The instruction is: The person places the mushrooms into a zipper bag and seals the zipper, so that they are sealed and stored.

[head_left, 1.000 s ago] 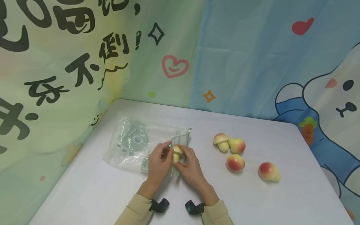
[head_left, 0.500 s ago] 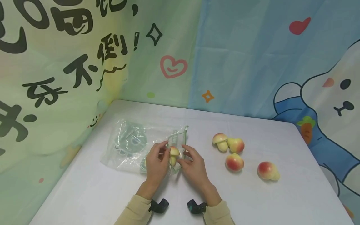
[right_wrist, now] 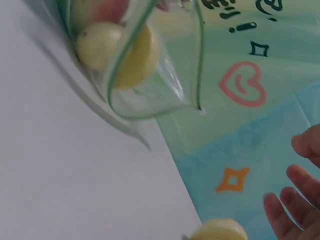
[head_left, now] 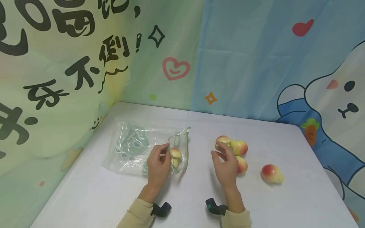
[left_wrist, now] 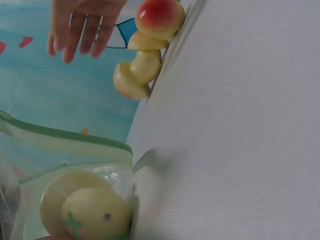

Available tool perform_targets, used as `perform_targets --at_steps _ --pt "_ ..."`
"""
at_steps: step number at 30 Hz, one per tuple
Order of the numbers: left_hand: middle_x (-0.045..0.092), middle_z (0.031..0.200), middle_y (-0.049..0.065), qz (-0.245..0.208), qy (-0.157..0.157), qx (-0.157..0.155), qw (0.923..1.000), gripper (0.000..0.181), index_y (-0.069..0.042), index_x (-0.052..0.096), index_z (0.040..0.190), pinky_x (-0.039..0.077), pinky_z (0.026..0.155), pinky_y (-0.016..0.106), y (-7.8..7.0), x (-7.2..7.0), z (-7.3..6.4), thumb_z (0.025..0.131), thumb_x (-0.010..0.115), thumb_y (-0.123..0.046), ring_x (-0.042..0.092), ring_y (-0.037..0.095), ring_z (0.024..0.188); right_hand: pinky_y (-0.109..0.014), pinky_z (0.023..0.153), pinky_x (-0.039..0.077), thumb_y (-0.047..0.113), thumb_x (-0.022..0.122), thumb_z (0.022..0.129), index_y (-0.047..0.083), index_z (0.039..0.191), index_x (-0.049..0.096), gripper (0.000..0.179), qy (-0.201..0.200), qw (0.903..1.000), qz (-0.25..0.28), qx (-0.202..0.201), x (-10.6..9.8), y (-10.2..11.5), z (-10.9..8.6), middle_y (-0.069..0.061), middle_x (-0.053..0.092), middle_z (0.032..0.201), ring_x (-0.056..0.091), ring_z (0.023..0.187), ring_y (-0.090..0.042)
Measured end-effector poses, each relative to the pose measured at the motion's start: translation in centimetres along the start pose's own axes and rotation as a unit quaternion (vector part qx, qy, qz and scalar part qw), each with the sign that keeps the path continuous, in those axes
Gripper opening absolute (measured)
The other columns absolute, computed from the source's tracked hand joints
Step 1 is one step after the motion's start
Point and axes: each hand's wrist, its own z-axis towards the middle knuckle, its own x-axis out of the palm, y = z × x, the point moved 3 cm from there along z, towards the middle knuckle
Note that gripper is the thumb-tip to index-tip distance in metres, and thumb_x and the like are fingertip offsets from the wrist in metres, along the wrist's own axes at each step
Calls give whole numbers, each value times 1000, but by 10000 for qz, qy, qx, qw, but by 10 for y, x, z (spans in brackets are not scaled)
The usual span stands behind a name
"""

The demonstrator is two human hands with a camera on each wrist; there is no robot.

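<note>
A clear zip-lock bag (head_left: 159,133) with a green-edged mouth lies on the table, its mouth facing right. My left hand (head_left: 158,164) pinches the bag near the mouth. Just inside sits a yellow toy mushroom (head_left: 176,155), seen through the plastic in the left wrist view too. A reddish thing (right_wrist: 102,10) shows behind it in the right wrist view. My right hand (head_left: 226,167), fingers spread and holding nothing, is above the table beside another toy mushroom (head_left: 223,139), partly covering it. A toy pear (head_left: 239,148) touches that mushroom; a red-yellow toy (head_left: 242,165) is half behind the hand.
Another red-yellow toy pear (head_left: 272,173) lies apart to the right on the white table (head_left: 296,148). A printed cloth backdrop (head_left: 242,63) hangs behind and to the left of the table. Black wrist cameras (head_left: 215,207) are worn on both wrists.
My right hand has let go of the toy mushroom, now inside the bag's mouth, and moved right to the loose toys. My left hand has stayed at the bag.
</note>
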Motion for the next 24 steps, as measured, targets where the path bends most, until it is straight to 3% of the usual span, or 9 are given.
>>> perform_targets --at_steps 3,5,9,13,17,21,24 --pt "63 91 13 -24 122 -53 9999 25 3 66 101 56 64 20 5 1 -2 82 57 17 64 23 77 -14 80 51 -22 68 73 -12 106 66 35 -628 9962 -394 -448 -16 -10 3 -25 67 103 56 96 -1" --pt "62 93 11 -79 174 -105 9998 25 2 67 99 57 67 19 7 1 -3 82 56 16 63 21 79 -11 80 47 -22 69 72 -9 104 68 34 -1002 9912 -703 -508 -28 -22 3 -22 68 102 54 94 0" --pt "59 93 9 -124 183 -220 9995 24 1 68 98 55 66 17 8 2 -4 83 54 15 60 17 81 -14 81 42 -15 69 74 -4 104 70 32 -1461 9819 -1195 -123 -49 -44 4 -18 69 105 58 96 -11" --pt "58 93 10 -162 145 -307 9993 22 3 67 96 55 67 16 9 2 -5 83 55 15 58 12 82 -23 78 41 -7 71 77 -3 106 70 29 -1600 9722 -1640 488 -65 -57 2 -19 68 108 60 98 -26" --pt "58 93 10 -222 131 -359 9990 20 2 67 95 55 68 16 8 2 -5 84 56 15 58 13 82 -35 77 41 12 73 84 -2 113 67 33 -1219 9592 -2159 1357 -76 -65 -1 -22 65 112 56 97 -35" --pt "58 94 11 -251 117 -389 9989 21 2 68 95 56 70 17 7 2 -4 84 57 15 60 17 84 -47 84 42 30 70 87 -1 124 62 49 -256 9401 -2567 2226 -81 -71 -3 -25 60 119 53 103 -40" --pt "58 93 13 -212 81 -414 9989 22 3 68 94 55 71 16 6 2 -3 83 57 18 61 20 84 -53 88 43 33 71 85 0 128 59 55 378 9305 -2650 2499 -78 -76 -5 -26 58 122 53 106 -41"
